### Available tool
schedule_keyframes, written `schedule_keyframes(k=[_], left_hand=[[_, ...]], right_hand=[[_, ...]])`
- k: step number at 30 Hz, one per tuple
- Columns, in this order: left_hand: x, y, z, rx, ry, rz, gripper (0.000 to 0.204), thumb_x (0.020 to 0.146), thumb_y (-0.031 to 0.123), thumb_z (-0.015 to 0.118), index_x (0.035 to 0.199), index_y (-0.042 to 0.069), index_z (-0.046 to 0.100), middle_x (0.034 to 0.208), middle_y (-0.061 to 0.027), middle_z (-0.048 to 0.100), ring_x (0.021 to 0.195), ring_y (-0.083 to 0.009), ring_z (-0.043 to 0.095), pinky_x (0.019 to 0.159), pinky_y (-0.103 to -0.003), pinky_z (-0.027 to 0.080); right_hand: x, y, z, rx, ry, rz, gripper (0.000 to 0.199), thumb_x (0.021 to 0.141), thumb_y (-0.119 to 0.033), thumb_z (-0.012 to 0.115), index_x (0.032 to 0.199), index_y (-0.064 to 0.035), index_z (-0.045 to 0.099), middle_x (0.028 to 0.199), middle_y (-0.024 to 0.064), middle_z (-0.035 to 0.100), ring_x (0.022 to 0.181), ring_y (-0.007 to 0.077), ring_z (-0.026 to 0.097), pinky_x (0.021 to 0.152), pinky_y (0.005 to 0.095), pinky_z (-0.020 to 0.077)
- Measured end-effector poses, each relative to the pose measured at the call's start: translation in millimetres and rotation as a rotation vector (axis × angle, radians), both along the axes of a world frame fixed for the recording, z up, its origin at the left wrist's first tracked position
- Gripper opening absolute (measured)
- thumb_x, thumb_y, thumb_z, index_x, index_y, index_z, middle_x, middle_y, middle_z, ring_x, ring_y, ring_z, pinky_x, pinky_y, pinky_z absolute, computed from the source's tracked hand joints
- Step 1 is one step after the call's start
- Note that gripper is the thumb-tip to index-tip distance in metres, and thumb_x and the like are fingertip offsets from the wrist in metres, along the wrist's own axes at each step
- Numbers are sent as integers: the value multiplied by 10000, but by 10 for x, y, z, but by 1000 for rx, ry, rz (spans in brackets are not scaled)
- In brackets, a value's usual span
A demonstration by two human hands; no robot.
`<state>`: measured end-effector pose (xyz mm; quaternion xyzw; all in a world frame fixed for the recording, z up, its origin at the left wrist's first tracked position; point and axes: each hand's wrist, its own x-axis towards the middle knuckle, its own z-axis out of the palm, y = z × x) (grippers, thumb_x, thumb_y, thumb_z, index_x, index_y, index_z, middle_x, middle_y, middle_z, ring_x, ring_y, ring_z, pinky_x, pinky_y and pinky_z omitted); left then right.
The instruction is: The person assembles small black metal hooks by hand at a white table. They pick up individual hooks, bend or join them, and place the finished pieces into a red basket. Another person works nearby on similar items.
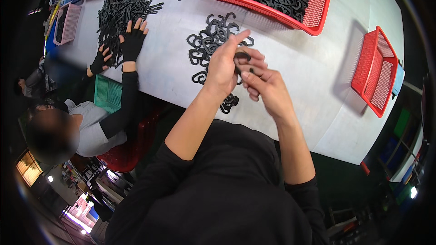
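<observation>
Presently the left hand [223, 66] and right hand [268, 90] both pinch one small black hooked plastic piece [242, 56], held just above the loose black pile [211, 41] on the white surface [295, 63]. Advisable: keep fingers clamped near the hook's bend.

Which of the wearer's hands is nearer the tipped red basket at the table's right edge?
Right. The right hand is on the side toward the tipped red basket, apart from it; the left hand is farther off, beside the loose black hooks.
</observation>
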<state>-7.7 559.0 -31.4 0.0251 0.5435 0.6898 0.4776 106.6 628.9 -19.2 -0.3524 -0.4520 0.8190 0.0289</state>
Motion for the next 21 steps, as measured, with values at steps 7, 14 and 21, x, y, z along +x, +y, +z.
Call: schedule_keyframes(k=[7, 14, 21], left_hand=[[-516, 255, -848, -541, 1350, -343, 271, 865, 254, 527, 1024, 56, 623, 973, -92, 607, 954, -275, 548, 828, -358, 448], [-597, 389, -1074, -544, 1700, -646, 159, 738, 142, 664, 828, 64, 559, 901, -73, 555, 927, -265, 503, 757, -386, 409], [-395, 264, -177, -402, 544, -593, 178, 791, 151, 660, 842, 30, 540, 744, -51, 645, 629, -86, 597, 516, -210, 425]], right_hand=[[-476, 1189, -137, 674, -144, -146, 411, 822, -158, 619, 1168, 45, 531, 654, 21, 563, 531, 70, 502, 462, 214, 406], [-198, 1023, -184, 669, -187, -162, 367, 810, -139, 630, 1132, 22, 557, 712, 28, 588, 586, 86, 547, 527, 230, 437], [265, 377, -225, 534, -223, -218, 327, 840, -151, 609, 1121, 9, 562, 814, 48, 610, 650, 97, 577, 570, 233, 448]])
